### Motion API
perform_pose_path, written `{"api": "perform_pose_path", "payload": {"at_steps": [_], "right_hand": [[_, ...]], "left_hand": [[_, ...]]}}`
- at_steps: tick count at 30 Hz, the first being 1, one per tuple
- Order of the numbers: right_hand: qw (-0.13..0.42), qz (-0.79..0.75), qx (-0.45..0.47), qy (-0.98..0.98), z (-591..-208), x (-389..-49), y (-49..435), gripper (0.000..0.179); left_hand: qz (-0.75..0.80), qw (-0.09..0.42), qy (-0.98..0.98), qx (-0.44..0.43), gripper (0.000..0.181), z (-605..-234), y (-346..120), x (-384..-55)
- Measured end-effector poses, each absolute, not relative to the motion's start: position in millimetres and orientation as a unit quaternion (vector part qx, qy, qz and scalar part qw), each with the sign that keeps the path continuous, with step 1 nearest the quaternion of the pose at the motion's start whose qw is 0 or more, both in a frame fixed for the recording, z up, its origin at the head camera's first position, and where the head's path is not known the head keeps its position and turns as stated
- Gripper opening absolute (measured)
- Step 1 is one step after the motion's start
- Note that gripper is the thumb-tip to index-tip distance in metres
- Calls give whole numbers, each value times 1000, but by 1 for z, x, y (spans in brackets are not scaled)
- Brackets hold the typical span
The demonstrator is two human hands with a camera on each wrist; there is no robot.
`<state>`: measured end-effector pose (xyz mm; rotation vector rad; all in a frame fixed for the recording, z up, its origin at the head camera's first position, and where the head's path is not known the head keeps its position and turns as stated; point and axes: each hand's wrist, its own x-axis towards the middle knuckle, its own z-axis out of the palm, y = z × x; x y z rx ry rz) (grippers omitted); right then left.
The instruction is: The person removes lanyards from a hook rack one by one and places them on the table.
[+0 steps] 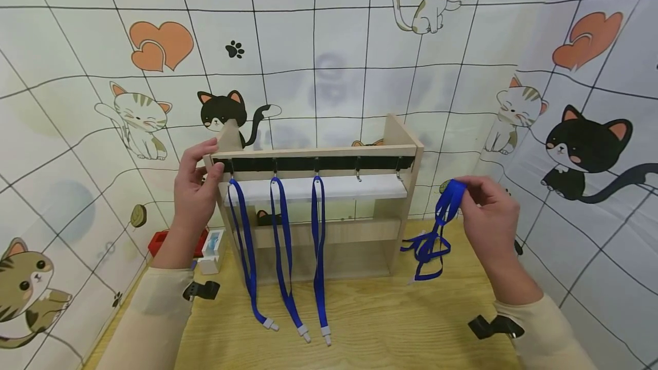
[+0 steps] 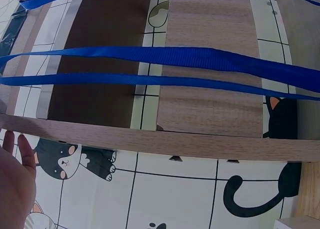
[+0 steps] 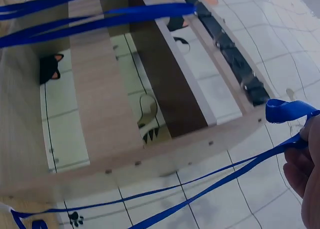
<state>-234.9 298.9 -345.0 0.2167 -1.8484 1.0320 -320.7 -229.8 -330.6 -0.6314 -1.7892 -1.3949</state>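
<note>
A light wooden rack (image 1: 329, 233) stands upright on the table, a black strip (image 1: 336, 163) with several metal hooks along its top front. Three blue lanyards (image 1: 318, 244) hang from the left and middle hooks, their white clips (image 1: 326, 333) dangling low in front. My left hand (image 1: 194, 190) grips the rack's upper left corner, thumb at the front. In the left wrist view its fingers (image 2: 27, 151) lie along the side panel. To the right of the rack, my right hand (image 1: 490, 210) pinches another blue lanyard (image 1: 449, 201) near its top; the rest hangs in a loose tangle.
Behind the rack's left side are a red container (image 1: 159, 240) and a small white box (image 1: 209, 253). A wood-grain table (image 1: 370, 324) extends in front. White gridded sheeting (image 1: 329, 44) with cartoon cats encloses the back and both sides.
</note>
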Motion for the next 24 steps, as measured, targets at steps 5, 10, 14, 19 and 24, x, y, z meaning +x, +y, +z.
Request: {"api": "perform_pose_path", "payload": {"at_steps": [5,10,14,19,24], "right_hand": [[482,419,74,-766,-348,-241,320,18],[485,392,44,-781,-354,-249,339,17],[484,369,19,-793,-358,-254,351,19],[478,359,-7,-801,-364,-260,362,20],[461,363,-6,-810,-372,-266,364,18]], "left_hand": [[-548,381,-703,-245,36,-332,-231,-321],[-550,379,-702,-247,36,-332,-230,-320],[-552,377,-702,-246,37,-332,-230,-319],[-554,374,-702,-245,37,-332,-229,-319],[-552,377,-702,-244,36,-331,-229,-319]]}}
